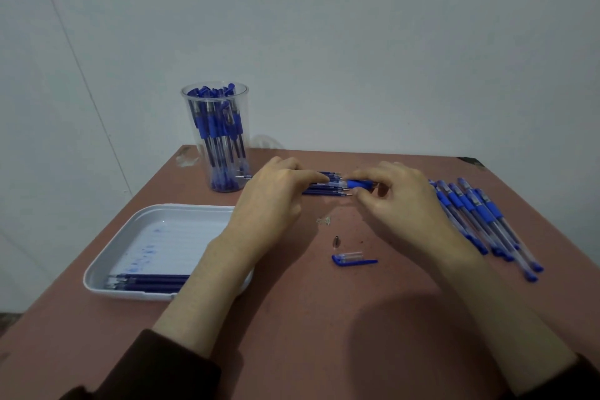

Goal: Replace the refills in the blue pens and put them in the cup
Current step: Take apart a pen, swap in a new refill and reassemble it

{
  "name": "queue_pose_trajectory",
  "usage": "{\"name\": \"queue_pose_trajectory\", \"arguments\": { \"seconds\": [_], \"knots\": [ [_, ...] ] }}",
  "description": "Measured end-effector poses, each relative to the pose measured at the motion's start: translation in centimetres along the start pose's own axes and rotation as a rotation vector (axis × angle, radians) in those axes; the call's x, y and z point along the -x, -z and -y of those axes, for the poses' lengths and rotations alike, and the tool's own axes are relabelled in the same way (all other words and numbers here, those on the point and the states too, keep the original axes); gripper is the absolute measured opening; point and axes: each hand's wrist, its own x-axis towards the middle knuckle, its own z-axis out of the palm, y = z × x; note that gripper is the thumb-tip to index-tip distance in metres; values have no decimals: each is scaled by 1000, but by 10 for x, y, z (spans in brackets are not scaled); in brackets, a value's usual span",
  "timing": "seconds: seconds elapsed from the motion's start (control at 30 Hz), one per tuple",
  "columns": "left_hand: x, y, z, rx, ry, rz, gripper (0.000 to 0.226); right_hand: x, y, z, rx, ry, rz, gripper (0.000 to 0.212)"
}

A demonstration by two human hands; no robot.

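Here the left hand pinches the pen's clear barrel and the right hand pinches its blue grip. The pen lies crosswise, grip end rightward, over the refills, right of the cup.

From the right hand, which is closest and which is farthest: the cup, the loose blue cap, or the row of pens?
1. Row of pens, just to the right of the right hand.
2. Loose blue cap, nearer the person, beside the wrist.
3. Cup, far off at the back left.
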Motion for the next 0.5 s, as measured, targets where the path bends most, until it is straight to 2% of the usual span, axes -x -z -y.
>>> {"name": "queue_pose_trajectory", "arguments": {
  "seconds": [0.5],
  "knots": [
    [1,3,2,16,9,38,42,1,1,1,-18,-24,61,21]
  ]
}}
